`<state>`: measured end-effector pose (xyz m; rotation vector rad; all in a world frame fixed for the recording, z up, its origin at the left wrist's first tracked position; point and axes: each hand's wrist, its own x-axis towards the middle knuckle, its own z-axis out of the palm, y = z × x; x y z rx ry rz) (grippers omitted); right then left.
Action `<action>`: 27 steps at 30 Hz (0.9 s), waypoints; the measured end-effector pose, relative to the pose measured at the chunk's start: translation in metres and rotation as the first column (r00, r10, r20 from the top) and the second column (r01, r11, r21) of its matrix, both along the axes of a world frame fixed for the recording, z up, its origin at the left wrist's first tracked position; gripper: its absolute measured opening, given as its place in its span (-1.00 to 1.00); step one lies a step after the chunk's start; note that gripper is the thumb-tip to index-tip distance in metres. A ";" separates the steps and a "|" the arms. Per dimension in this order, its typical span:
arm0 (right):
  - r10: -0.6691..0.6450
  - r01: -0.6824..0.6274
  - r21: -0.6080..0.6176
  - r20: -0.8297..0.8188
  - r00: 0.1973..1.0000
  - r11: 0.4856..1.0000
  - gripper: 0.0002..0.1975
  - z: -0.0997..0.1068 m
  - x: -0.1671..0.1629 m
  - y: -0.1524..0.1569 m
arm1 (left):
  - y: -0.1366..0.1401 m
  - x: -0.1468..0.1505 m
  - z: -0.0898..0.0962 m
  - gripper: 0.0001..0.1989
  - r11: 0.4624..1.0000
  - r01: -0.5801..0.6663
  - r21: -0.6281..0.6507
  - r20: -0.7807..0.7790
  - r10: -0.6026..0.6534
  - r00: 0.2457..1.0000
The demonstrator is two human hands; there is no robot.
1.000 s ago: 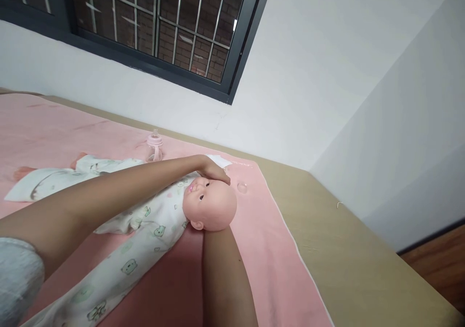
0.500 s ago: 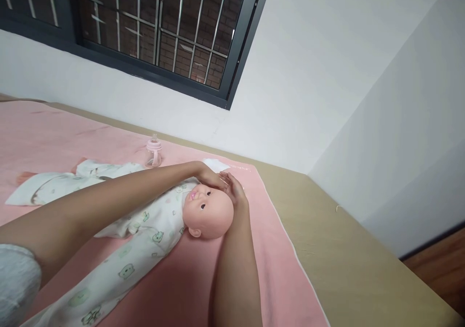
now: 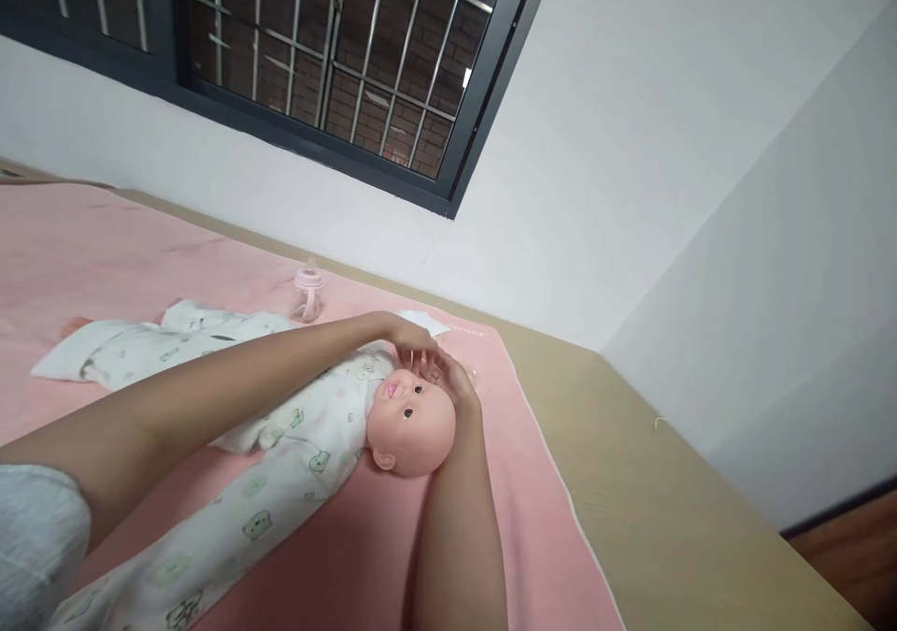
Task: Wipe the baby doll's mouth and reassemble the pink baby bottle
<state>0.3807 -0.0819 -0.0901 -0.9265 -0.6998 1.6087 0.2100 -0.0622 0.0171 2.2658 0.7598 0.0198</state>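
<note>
Doll (image 3: 336, 416) is lying on pink mat (image 3: 536, 528), stretching toward 9–10 o'clock from its head (image 3: 412, 430). Left hand (image 3: 416, 339) is arching at head's 12, right hand (image 3: 454, 379) curving at 1, both half-curled, close together; can't tell if either is gripping anything. Bottle (image 3: 306, 298) is standing at head's 11.

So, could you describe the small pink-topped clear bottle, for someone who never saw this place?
Find the dark-framed window, then the pink cloth mat below it. Near the mat's far edge, beyond the bald doll in white printed clothes, is the small clear bottle. It stands upright, with pink collar and handle, while the doll lies down.
</note>
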 end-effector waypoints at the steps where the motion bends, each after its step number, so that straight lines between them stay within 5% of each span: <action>1: -0.003 0.003 0.001 -0.010 1.000 1.000 -0.95 -0.001 -0.001 0.001 | 0.002 -0.008 0.004 -0.60 0.999 -0.033 0.006 0.024 0.033 0.999; 7: -0.011 0.012 0.040 -0.021 1.000 0.999 -0.76 -0.008 -0.004 0.008 | 0.001 -0.070 0.017 -0.55 0.967 -0.239 0.090 0.158 0.223 0.962; 13: 0.006 -0.005 0.107 -0.001 1.000 0.994 -0.64 -0.013 -0.006 0.010 | -0.024 -0.112 0.020 -0.61 0.875 -0.481 0.053 0.322 0.441 0.838; 20: -0.006 -0.005 0.181 0.059 0.998 0.983 -0.65 -0.004 0.003 0.006 | -0.028 -0.127 0.017 -0.63 0.873 -0.488 0.018 0.410 0.439 0.799; 27: -0.245 0.192 0.211 0.262 0.934 0.958 -0.72 0.009 0.017 0.003 | -0.037 -0.138 0.030 -0.71 0.855 -0.519 0.009 0.436 0.464 0.771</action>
